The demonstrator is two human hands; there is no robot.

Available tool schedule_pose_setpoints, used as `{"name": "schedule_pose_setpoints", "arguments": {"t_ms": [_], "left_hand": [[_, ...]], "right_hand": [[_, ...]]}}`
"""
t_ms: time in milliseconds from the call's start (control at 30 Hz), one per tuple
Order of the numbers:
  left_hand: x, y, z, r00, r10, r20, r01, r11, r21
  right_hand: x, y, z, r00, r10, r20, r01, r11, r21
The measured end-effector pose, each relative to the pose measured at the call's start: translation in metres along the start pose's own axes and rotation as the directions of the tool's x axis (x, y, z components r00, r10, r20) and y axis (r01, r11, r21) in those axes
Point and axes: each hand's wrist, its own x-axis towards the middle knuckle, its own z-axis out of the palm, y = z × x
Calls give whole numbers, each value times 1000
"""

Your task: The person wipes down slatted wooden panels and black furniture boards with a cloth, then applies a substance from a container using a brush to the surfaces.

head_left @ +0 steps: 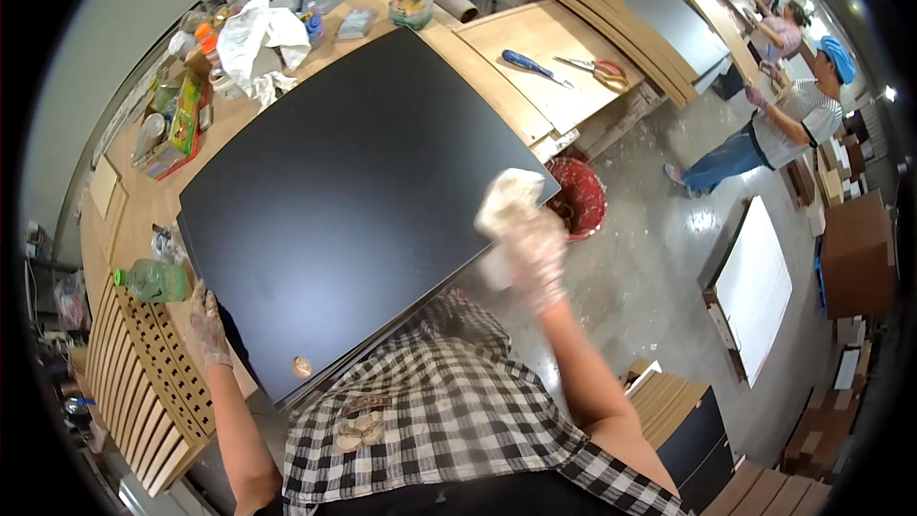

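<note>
A large black panel with a smooth, slightly shiny face lies across the workbench in front of me. My right hand, in a thin see-through glove and blurred by motion, is closed on a crumpled white rag at the panel's right corner. At the panel's left edge, my gloved left hand grips the side, its fingers pointing away from me. A small tan oval spot shows near the panel's near left corner. Another dark edge shows beneath the panel along its near side.
Left of the panel are a green bottle and slatted wooden pieces. Behind lie a white cloth, a blue-handled screwdriver and scissors. A red bucket stands by the right corner. A co-worker stands farther right.
</note>
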Motion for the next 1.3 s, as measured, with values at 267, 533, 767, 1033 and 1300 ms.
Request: {"name": "schedule_pose_setpoints", "arguments": {"t_ms": [267,533,767,1033,1300], "left_hand": [[12,27,34,973,-156,-167,225,790,570],[6,-13,15,936,-176,-304,169,984,-48],[-3,5,30,949,235,-209,187,112,976],[-8,12,42,858,214,-467,289,549,784],[68,21,32,858,155,-490,152,835,529]], "right_hand": [[36,175,-32,875,399,-273,-349,912,215],[133,128,6,935,352,36,-312,773,552],[202,12,43,971,28,-239,122,799,589],[197,-32,101,960,-269,82,123,665,736],[191,-29,147,956,-267,122,179,860,479]]}}
